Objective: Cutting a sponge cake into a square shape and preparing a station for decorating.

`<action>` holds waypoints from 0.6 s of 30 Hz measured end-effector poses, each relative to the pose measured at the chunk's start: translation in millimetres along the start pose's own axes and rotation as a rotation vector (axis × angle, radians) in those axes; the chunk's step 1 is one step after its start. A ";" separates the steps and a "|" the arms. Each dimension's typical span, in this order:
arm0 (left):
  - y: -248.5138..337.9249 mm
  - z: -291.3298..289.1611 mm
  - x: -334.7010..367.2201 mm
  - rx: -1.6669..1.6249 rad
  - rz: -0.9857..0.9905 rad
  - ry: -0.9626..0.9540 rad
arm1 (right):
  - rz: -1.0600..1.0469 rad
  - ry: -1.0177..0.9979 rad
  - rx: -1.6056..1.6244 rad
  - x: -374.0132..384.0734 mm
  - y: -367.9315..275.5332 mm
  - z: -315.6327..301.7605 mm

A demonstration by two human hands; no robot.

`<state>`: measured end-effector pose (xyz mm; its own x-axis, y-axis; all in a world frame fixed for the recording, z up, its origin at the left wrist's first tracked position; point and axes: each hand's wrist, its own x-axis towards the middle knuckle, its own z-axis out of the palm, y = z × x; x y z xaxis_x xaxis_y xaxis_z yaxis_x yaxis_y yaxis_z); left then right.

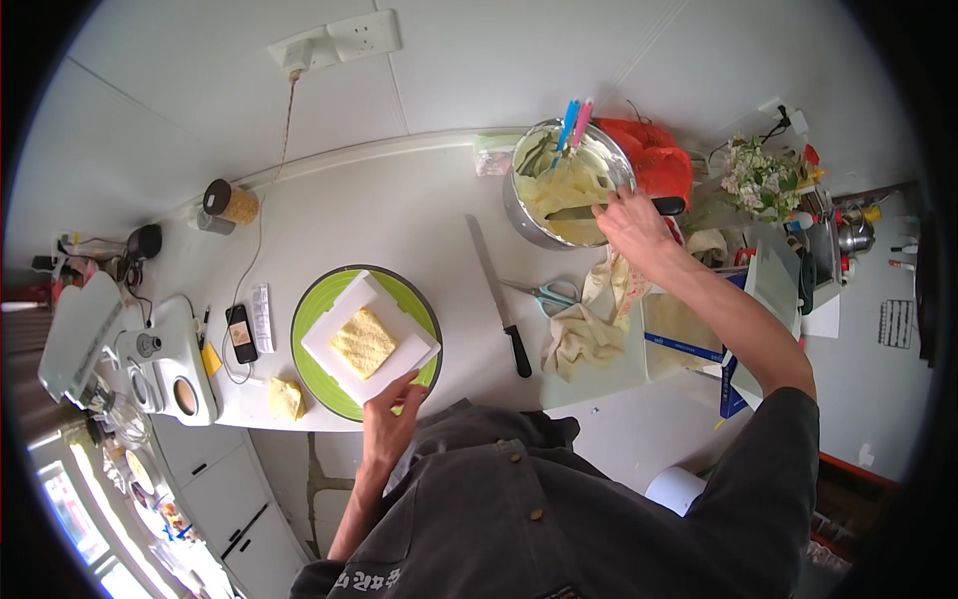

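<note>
Counter (399,220), right hand (636,228) palm-down at bowl (518,212)

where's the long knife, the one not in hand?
Head view, near centre: the long knife lies on the white counter, between the green turntable (left) and blue-handled scissors (right).

Pale Room, Daylight at Your 8 O'Clock

Beyond your white worktop (399,220), a seamed pale wall (499,70) runs from 11 to 1 o'clock, with sockets (361,36) at 11. A bright window (78,511) sits at your 8, past white cabinets (215,489) with dark handles (199,470). You see floor (337,459) at 7 and a grey-white side wall (848,399) at 3.
</note>
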<state>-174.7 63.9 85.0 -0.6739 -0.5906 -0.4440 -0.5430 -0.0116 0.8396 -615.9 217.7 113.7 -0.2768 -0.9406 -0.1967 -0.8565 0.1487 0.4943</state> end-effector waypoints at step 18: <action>-23.6 -0.8 -50.2 0.019 -0.116 0.227 | 0.002 -0.050 0.038 20.8 28.4 -39.1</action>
<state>-127.6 93.2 87.7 -0.4781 -0.7522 -0.4535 -0.6207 -0.0760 0.7804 -628.9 190.4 156.8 -0.2997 -0.9238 -0.2384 -0.8713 0.1633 0.4627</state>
